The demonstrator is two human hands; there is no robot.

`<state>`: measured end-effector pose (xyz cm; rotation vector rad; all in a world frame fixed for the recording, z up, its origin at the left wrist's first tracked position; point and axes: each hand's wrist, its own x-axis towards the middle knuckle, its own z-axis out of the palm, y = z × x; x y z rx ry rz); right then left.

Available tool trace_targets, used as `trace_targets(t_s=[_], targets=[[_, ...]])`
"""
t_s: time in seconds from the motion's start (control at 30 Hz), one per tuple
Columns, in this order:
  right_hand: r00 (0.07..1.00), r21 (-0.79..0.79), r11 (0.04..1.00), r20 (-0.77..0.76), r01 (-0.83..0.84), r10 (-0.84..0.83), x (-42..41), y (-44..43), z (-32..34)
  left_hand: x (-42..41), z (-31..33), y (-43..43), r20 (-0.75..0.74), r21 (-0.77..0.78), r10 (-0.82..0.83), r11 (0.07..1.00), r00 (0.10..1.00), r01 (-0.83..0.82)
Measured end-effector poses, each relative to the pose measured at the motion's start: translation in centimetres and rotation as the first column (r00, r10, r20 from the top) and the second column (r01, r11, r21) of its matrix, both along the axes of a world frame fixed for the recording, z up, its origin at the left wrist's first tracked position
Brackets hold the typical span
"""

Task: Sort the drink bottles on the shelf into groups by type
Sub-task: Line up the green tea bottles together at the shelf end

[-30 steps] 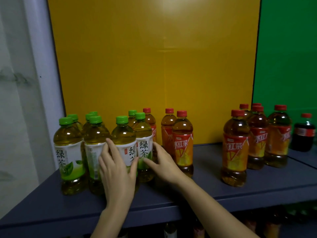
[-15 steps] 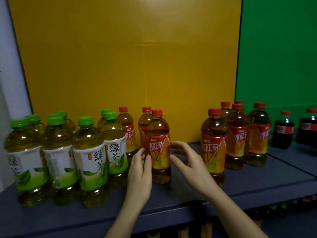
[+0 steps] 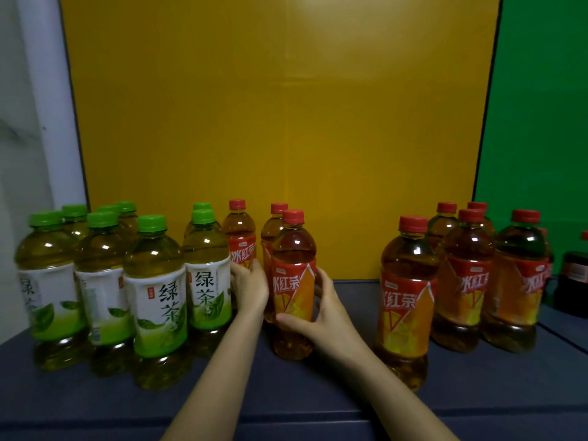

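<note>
Several green-capped green tea bottles [image 3: 156, 291] stand bunched at the left of the dark shelf [image 3: 318, 396]. Right beside them are three red-capped iced tea bottles. My right hand [image 3: 321, 313] grips the front one [image 3: 294, 249] from its right side, at the label. My left hand [image 3: 251, 291] reaches into the gap between the green teas and that bottle, fingers curled against the rear-left iced tea bottle [image 3: 239, 230]. The third [image 3: 273, 232] stands behind, partly hidden. A second group of iced tea bottles [image 3: 409, 281] stands further right, across a gap.
A dark cola bottle [image 3: 572, 272] sits at the far right edge, mostly cut off. A yellow panel [image 3: 286, 122] and a green panel [image 3: 541, 106] back the shelf. A white post [image 3: 41, 106] bounds the left side. Bare shelf lies between the two iced tea groups.
Both hands left the green tea bottles and moved right to the three iced teas. The right hand has closed on the front bottle; the left has slid in beside it.
</note>
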<state>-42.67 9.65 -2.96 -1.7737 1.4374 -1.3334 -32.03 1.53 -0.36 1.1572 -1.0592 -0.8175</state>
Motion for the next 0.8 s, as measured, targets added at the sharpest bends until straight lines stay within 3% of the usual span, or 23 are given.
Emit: trace_targets(t_s=[0.23, 0.5, 0.8], targets=[[0.995, -0.008, 0.998, 0.072, -0.069, 0.069, 0.1, -1.4, -0.5, 0.0, 0.3, -2.5, 0.079, 0.033, 0.067, 0.997, 0.995, -0.07], [0.998, -0.018, 0.999, 0.058, -0.026, 0.027, -0.3, -1.5, -1.4, -0.2, -0.3, -4.6, -0.061, 0.123, -0.111, 0.985, 0.992, 0.118], [0.997, -0.116, 0.99, 0.016, 0.082, -0.081, -1.1, -0.6, -2.0, -3.6, -3.0, -6.0, -0.085, 0.01, -0.236, 0.971, 0.968, 0.238]])
